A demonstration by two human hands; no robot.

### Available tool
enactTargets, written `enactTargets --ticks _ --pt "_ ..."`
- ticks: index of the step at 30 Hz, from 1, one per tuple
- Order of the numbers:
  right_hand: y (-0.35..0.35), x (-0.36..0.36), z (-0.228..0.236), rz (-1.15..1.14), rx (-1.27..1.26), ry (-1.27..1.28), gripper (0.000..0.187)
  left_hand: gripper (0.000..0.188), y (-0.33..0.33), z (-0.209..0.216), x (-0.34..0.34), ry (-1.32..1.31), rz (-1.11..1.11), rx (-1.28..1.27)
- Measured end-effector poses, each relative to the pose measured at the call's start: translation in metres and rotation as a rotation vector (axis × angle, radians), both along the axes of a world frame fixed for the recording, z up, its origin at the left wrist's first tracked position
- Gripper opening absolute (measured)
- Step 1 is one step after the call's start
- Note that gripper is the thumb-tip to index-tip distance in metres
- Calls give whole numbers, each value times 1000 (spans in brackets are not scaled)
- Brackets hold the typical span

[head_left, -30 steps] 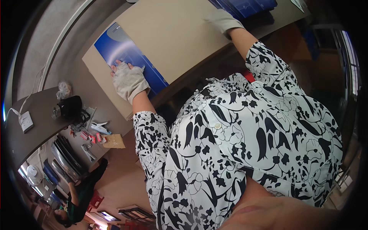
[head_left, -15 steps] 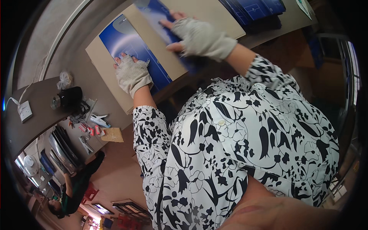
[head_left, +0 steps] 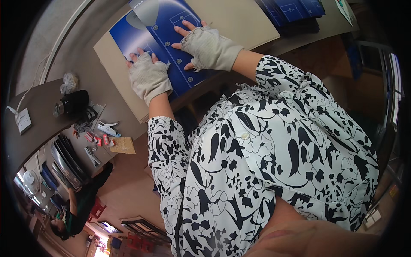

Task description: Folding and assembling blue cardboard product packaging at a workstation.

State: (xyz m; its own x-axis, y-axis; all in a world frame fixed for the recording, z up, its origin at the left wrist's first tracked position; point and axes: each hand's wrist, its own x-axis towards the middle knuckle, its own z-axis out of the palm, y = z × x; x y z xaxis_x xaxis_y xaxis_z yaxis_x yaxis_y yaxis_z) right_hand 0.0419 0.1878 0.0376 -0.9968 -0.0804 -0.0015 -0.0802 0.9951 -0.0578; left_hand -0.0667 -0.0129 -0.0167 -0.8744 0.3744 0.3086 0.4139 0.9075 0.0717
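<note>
Two flat blue printed pieces, sheets or folders I cannot tell which, lie on a large cream board. The left piece [head_left: 124,34] carries a pale arc and is partly covered by the right piece [head_left: 165,19], which has a grey curved patch and a row of small round silver marks. My left hand [head_left: 150,78], in an off-white fingerless glove, lies with fingers extended over the lower part of the left piece. In a matching glove, my right hand [head_left: 212,48] rests on the right piece, its fingers spread and holding nothing.
The cream board [head_left: 109,60] sits on a worktable. A stack of blue pieces [head_left: 295,13] stands at the far right. On a side table to the left are a dark jar-like object [head_left: 72,103], a white clamp [head_left: 108,128] and a tan block [head_left: 123,145]. A co-worker [head_left: 79,210] is beyond.
My right hand has brought the right blue piece left and down, so it now overlaps the left piece. The left hand stays almost where it was.
</note>
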Motion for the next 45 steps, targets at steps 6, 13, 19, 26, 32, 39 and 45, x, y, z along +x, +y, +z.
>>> enactTargets --ticks 6,13,19,26,32,39,45 --pt "5 7 7 42 -8 -31 83 59 15 26 11 -122 -274 225" --pt "8 10 -1 77 -15 19 80 74 27 27 6 -374 -70 537" --pt "6 9 0 91 -8 -9 79 74 27 27 7 -316 -77 438" --pt "6 10 -6 102 9 0 80 66 28 24 7 -186 -118 243" --pt "8 12 -11 116 9 -4 79 57 31 33 15 -90 -167 134" --pt "4 15 -3 122 -3 -12 77 54 22 4 12 44 -640 56" --pt "11 25 -19 130 -137 117 79 56 22 19 31 20 -565 -87"
